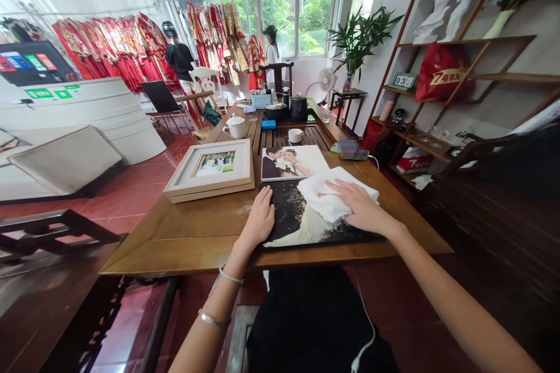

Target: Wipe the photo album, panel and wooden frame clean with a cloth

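A dark photo panel (286,201) with a pale gown printed on it lies flat at the table's near edge. My left hand (261,215) holds its left edge, fingers close together and pointing away from me. On the panel's right half, my right hand (356,204) grips a bunched white cloth (326,189) from above, pressing it against the surface. The cloth and hand cover part of the print. Just beyond lies a lighter wedding photo panel (306,157), its right corner behind the cloth. To the left, a wood-framed photo (214,164) rests on another frame.
Farther along the wooden table (196,230) are a lidded white cup (235,126), a small white cup (296,135), a blue box (268,124) and a dark kettle (299,108). A phone (350,150) with a cable lies right. Two people stand near clothing racks.
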Demonstrator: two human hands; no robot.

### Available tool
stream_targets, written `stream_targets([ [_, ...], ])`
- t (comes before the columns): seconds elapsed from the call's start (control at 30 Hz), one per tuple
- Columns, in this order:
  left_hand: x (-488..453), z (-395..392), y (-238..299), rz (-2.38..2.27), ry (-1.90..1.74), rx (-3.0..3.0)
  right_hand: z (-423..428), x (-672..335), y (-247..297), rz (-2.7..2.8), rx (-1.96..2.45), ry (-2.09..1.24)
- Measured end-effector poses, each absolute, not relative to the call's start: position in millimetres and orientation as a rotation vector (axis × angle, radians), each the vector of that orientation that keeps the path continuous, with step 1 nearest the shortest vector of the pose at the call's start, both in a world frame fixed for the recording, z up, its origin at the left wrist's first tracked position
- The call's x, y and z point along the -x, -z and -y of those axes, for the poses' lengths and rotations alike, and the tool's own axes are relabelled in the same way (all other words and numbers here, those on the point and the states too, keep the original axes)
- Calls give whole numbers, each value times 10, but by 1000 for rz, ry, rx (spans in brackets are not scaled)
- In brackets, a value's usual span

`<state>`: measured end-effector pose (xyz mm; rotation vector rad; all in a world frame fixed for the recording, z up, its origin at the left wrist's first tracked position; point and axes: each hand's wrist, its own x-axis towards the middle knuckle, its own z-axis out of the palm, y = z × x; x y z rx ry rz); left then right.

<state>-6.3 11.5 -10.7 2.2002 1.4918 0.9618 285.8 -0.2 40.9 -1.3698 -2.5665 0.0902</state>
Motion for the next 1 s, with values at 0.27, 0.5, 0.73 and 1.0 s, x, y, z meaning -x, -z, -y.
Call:
stream_targets([
  [0.27, 103, -149, 189, -1433, -1062, -2169, -260, -2405, -414, 2636, 1217, -94],
  [0.5, 109, -173, 191, -1431, -1059, -2141, 363, -2499, -530, 2780, 890, -285],
  [0.73, 106, -167, 89, -1505, -960, -2125, 632, -2769, -630, 2817, 808, -467],
  [1.0, 111, -173, -54, -1563, -962, -2147, -72, -2567, -510, 2649, 1157, -249],
])
